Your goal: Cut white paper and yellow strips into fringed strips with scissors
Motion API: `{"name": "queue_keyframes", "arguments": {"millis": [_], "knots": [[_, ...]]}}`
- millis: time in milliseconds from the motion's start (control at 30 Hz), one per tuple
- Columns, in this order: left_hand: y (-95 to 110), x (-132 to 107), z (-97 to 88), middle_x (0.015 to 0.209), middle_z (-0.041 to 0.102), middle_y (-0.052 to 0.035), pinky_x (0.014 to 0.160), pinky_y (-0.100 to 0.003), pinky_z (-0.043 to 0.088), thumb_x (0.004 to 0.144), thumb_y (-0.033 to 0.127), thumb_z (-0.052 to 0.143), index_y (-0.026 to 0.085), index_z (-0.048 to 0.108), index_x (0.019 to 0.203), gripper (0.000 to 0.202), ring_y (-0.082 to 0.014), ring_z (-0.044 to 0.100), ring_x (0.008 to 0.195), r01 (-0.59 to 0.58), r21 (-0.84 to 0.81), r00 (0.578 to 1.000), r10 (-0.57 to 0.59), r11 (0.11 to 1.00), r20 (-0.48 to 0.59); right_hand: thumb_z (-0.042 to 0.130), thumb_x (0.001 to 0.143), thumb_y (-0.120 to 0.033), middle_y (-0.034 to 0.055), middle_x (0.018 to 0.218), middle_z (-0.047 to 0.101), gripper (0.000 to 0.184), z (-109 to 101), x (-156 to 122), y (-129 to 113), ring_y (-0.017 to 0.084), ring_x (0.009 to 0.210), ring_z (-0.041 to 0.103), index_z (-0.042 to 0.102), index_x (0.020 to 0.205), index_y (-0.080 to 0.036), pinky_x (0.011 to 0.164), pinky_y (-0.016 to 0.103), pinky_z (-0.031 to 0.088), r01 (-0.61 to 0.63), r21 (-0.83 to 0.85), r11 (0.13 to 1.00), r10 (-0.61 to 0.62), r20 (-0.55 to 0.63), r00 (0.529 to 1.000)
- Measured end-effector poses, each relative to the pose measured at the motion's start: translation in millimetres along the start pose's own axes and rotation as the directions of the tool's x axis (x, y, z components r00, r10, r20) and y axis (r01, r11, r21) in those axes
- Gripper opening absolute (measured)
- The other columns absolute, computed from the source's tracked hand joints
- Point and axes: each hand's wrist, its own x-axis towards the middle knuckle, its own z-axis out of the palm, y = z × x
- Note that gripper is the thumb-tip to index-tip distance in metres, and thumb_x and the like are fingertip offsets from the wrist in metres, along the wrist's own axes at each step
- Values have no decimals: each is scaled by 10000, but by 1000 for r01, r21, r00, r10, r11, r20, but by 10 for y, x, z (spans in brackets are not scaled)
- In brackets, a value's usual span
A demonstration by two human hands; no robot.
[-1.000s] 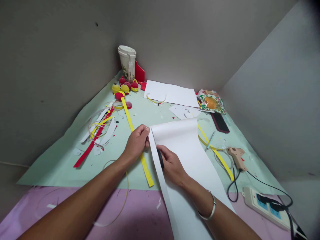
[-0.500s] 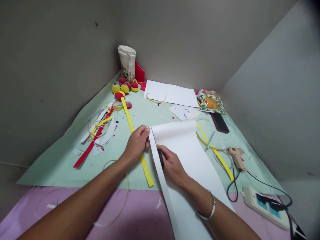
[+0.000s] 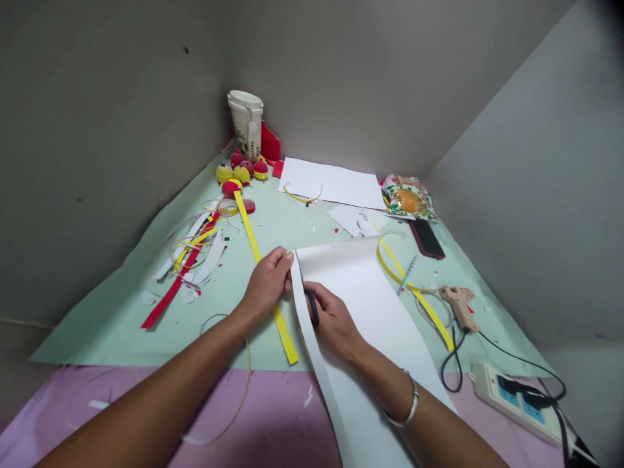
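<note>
A long sheet of white paper point(image 3: 370, 312) stretches from the near edge toward the middle of the table. My left hand point(image 3: 268, 278) pinches the narrow strip along its left side, near the far corner. Scissors point(image 3: 312, 307) with black handles are in my right hand point(image 3: 334, 322), their blades pointing away from me along the strip's cut line. The blade tips reach just past the paper's far edge. Under my left wrist passes a flat yellow strip point(image 3: 248, 227) lying on the green cover.
Paper scraps and a red strip point(image 3: 166, 305) lie left. Behind are a white cup point(image 3: 246, 123), red-and-yellow balls point(image 3: 241, 173) and another white sheet point(image 3: 331, 182). On the right are a packet point(image 3: 410, 198), phone point(image 3: 427, 238), glue gun point(image 3: 459, 307) and power strip point(image 3: 517, 403).
The scissors' blade now shows at the paper's far edge, beside my left fingertips. The strip bows a little more to the left. Both hands stay nearly in place.
</note>
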Motion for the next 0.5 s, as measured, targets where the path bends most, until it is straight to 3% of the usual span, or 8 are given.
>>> {"name": "queue_keyframes", "arguments": {"millis": [300,500], "knots": [[-43,24,-19,441,444,72,455,-218,298,894,423,502,215,468,670,308,-94,382,426,32,-46,999,-31,998,14,511,932,-325,-54,581,520,289,13,13,-3,140,589,515,666,1157,-232,592,247,433,-35,88,996,34,7,999],[-21,27,-21,430,430,80,420,-198,276,877,398,532,205,475,651,302,-74,358,389,52,-72,999,-52,996,4,555,894,-331,-63,590,527,284,29,51,6,110,522,476,668,1123,-207,538,234,388,-38,137,990,39,1,999]]}}
